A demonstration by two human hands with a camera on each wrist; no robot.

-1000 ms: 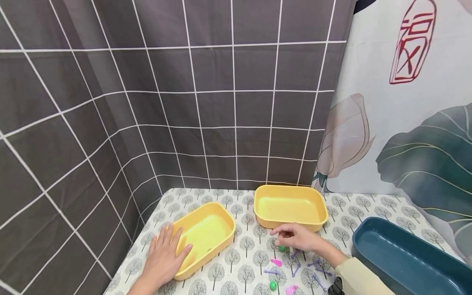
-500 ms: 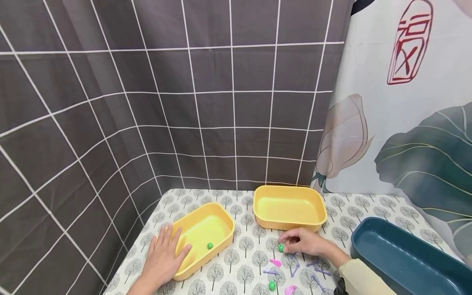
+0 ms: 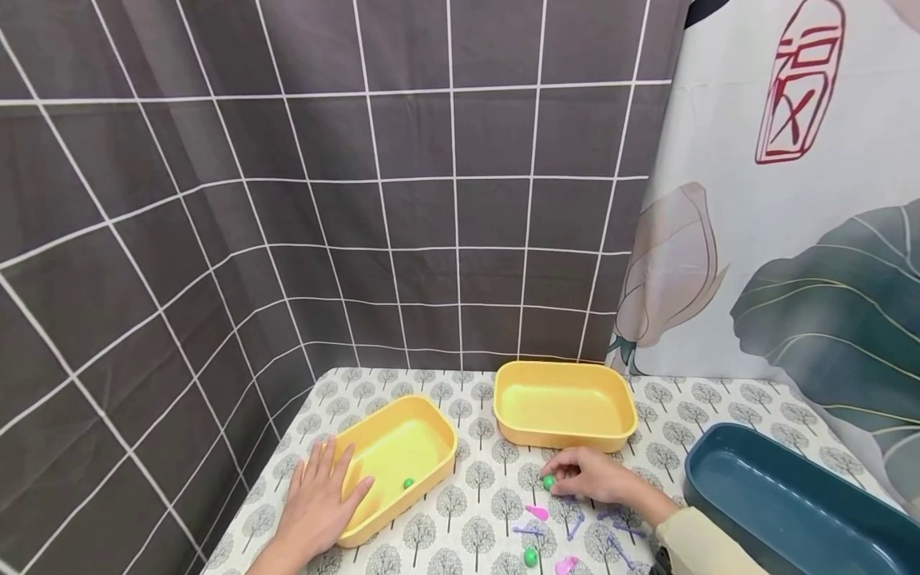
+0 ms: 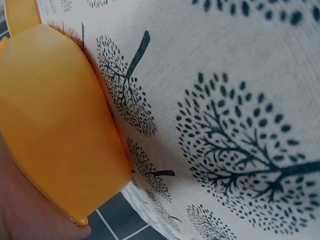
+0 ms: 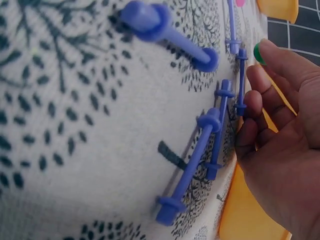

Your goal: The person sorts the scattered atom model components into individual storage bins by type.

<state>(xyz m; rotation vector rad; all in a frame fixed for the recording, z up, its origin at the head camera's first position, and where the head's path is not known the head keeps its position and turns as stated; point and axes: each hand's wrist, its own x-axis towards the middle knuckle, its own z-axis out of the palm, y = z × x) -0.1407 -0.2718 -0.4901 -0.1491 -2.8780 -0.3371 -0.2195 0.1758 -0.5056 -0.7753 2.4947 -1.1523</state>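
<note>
My left hand (image 3: 316,503) rests with spread fingers on the near left rim of a yellow tray (image 3: 446,451); a small green ball (image 3: 408,484) lies inside it. In the left wrist view, the tray's outer wall (image 4: 55,120) hides most of that hand. My right hand (image 3: 592,473) pinches another green ball (image 3: 549,482) between thumb and index finger, low over the tree-print cloth. The right wrist view shows this ball (image 5: 259,53) at the thumb tip, with purple rods with collared ends (image 5: 190,167) lying beside the curled fingers.
A second yellow tray (image 3: 564,441) stands just behind my right hand, and a dark blue tray (image 3: 812,511) at the right. Pink pieces (image 3: 537,512), another green ball (image 3: 530,557) and several purple rods (image 3: 575,527) lie on the cloth.
My right hand has come down from above the green ball and now pinches it. The ball in the left tray has come into plain view and shifted slightly. My left hand stays put.
</note>
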